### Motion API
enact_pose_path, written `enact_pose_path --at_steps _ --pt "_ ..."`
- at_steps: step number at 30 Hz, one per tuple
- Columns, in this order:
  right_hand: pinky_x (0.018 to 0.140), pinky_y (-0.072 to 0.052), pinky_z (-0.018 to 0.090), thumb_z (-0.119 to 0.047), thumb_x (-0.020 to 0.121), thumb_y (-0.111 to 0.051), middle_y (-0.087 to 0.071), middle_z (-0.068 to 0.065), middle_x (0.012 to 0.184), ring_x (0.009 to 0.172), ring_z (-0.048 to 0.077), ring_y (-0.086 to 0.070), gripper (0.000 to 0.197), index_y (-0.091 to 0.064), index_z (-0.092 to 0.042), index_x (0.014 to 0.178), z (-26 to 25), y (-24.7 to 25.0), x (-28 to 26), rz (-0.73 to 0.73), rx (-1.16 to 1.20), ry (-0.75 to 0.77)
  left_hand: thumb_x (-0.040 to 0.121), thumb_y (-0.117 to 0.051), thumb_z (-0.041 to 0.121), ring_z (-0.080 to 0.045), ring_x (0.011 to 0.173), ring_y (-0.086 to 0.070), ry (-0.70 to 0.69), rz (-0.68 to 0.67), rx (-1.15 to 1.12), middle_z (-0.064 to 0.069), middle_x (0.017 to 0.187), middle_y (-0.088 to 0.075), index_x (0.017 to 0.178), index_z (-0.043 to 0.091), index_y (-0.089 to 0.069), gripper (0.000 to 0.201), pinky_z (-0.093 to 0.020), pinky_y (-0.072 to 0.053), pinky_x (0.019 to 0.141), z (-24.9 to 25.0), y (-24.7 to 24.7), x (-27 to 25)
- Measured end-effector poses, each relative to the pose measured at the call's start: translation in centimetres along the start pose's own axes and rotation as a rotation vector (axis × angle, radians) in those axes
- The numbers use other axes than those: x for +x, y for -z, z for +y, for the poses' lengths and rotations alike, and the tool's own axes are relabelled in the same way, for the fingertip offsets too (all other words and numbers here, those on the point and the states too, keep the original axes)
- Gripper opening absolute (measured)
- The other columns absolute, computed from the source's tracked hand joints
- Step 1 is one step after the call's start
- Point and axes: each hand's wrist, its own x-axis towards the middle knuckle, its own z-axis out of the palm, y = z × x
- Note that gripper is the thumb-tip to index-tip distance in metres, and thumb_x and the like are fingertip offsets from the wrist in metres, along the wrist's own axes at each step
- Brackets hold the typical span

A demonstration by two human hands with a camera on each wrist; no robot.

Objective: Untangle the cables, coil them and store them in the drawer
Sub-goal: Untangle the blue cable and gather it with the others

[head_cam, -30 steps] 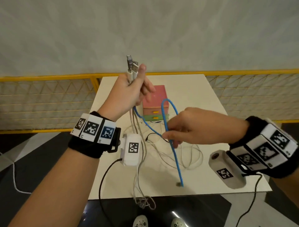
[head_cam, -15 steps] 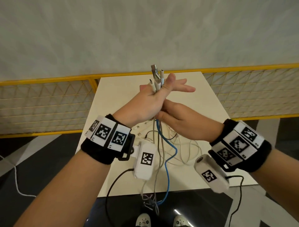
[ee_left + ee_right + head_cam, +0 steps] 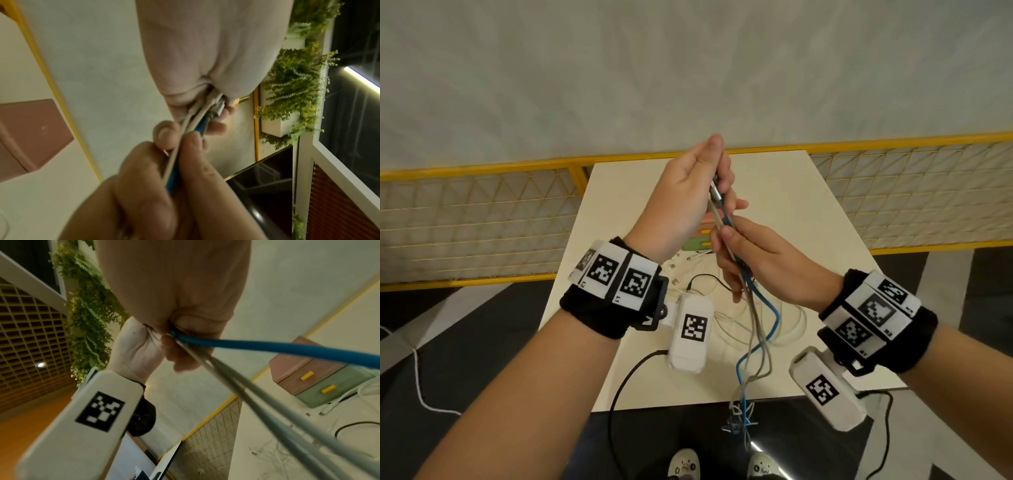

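My left hand (image 3: 697, 190) is raised above the white table (image 3: 791, 212) and grips the plug ends of a cable bundle (image 3: 751, 308) of white, grey and blue cables. Just below it my right hand (image 3: 743, 253) is closed round the same bundle (image 3: 185, 139). The blue cable (image 3: 267, 347) leaves the right fist beside grey ones. The bundle hangs past the table's front edge to a tangle (image 3: 739, 416). More white cables (image 3: 726, 322) and a thin black one lie on the table. The small drawer unit (image 3: 320, 378), pink over green with yellow handles, stands behind the hands, its drawers closed.
A yellow mesh fence (image 3: 482, 219) runs behind the table against a pale wall. The floor in front is dark and glossy, with my shoes (image 3: 685, 464) at the table's front edge. A white cord (image 3: 417, 377) lies on the floor at left.
My left hand rose and closed its spread fingers round the plugs. My right hand let go of the blue loop, came in under the left, then gripped the whole bundle.
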Motion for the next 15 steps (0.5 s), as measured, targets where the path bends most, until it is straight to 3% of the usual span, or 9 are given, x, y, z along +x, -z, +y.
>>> enact_pose_path --at_steps 3,5,7,9,10,11,12,13,15 --pt "0.055 -0.051 0.035 -0.017 0.104 -0.025 -0.04 0.0 0.066 0.051 0.019 -0.044 0.026 -0.046 -0.006 0.093 0.2 0.3 -0.4 0.002 0.08 0.004 0.108 -0.027 0.028 -0.02 0.064 -0.058 -0.021 -0.033 0.152 -0.005 0.07 -0.052 0.072 0.014 -0.044 0.042 -0.033 -0.051 0.069 -0.1 -0.3 0.3" --pt "0.046 -0.039 0.027 -0.019 0.104 -0.025 -0.036 -0.005 0.062 0.048 0.014 -0.033 0.026 -0.045 -0.007 0.092 0.3 0.4 -0.8 0.002 0.106 0.008 0.107 -0.028 0.032 -0.02 0.07 -0.059 -0.024 -0.057 0.225 -0.01 0.081 -0.058 0.076 0.015 -0.052 0.043 -0.036 -0.05 0.072 0.1 -0.5 0.5" --pt "0.043 -0.022 0.024 -0.02 0.104 -0.024 -0.034 -0.012 0.057 0.046 0.009 -0.024 0.027 -0.043 -0.01 0.087 0.3 0.7 -1.0 0.038 0.141 0.015 0.102 -0.035 0.043 -0.019 0.075 -0.062 0.031 -0.072 0.119 -0.009 0.1 -0.061 0.108 0.017 -0.061 0.037 -0.04 -0.051 0.078 0.2 -0.7 0.4" --pt "0.043 -0.016 0.024 -0.02 0.104 -0.024 -0.033 -0.013 0.054 0.045 0.007 -0.021 0.027 -0.041 -0.012 0.083 0.0 1.3 -0.9 0.101 0.154 0.048 0.087 -0.057 0.06 -0.021 0.085 -0.069 0.14 -0.093 -0.131 -0.008 0.118 -0.063 0.137 0.026 -0.043 0.063 -0.041 -0.052 0.08 -0.3 -1.2 0.5" --pt "0.042 -0.015 0.023 -0.019 0.104 -0.025 -0.031 -0.012 0.054 0.045 0.007 -0.021 0.028 -0.04 -0.013 0.082 -0.2 1.5 -0.8 0.122 0.152 0.065 0.073 -0.068 0.066 -0.024 0.092 -0.071 0.185 -0.11 -0.178 -0.008 0.123 -0.064 0.138 0.027 -0.041 0.08 -0.04 -0.052 0.081 -0.7 -1.5 0.5" --pt "0.042 -0.016 0.022 -0.018 0.104 -0.025 -0.031 -0.012 0.054 0.044 0.007 -0.021 0.028 -0.04 -0.012 0.08 -0.2 1.6 -0.7 0.134 0.143 0.078 0.063 -0.071 0.068 -0.026 0.098 -0.071 0.198 -0.14 -0.145 -0.009 0.124 -0.066 0.13 0.025 -0.048 0.083 -0.038 -0.054 0.083 -1.2 -2.0 0.4" --pt "0.04 -0.018 0.02 -0.017 0.104 -0.026 -0.031 -0.011 0.054 0.043 0.006 -0.022 0.029 -0.039 -0.012 0.078 -0.1 1.7 -0.5 0.139 0.126 0.087 0.065 -0.069 0.065 -0.026 0.101 -0.071 0.187 -0.171 -0.066 -0.011 0.119 -0.07 0.119 0.022 -0.058 0.07 -0.038 -0.055 0.088 -1.5 -2.5 0.3" --pt "0.039 -0.021 0.019 -0.015 0.104 -0.027 -0.032 -0.011 0.054 0.043 0.005 -0.025 0.029 -0.038 -0.012 0.077 0.0 1.6 -0.4 0.137 0.109 0.09 0.079 -0.062 0.059 -0.025 0.1 -0.071 0.171 -0.181 0.017 -0.013 0.11 -0.073 0.108 0.017 -0.065 0.052 -0.037 -0.055 0.09 -1.5 -3.0 0.1" --pt "0.042 -0.027 0.017 -0.014 0.103 -0.028 -0.037 -0.01 0.056 0.045 0.004 -0.029 0.029 -0.04 -0.014 0.076 0.5 1.6 -0.4 0.115 0.082 0.102 0.101 -0.041 0.042 -0.025 0.089 -0.074 0.16 -0.14 0.067 -0.015 0.088 -0.076 0.086 0.006 -0.069 0.048 -0.031 -0.057 0.086 -1.1 -3.7 0.0"
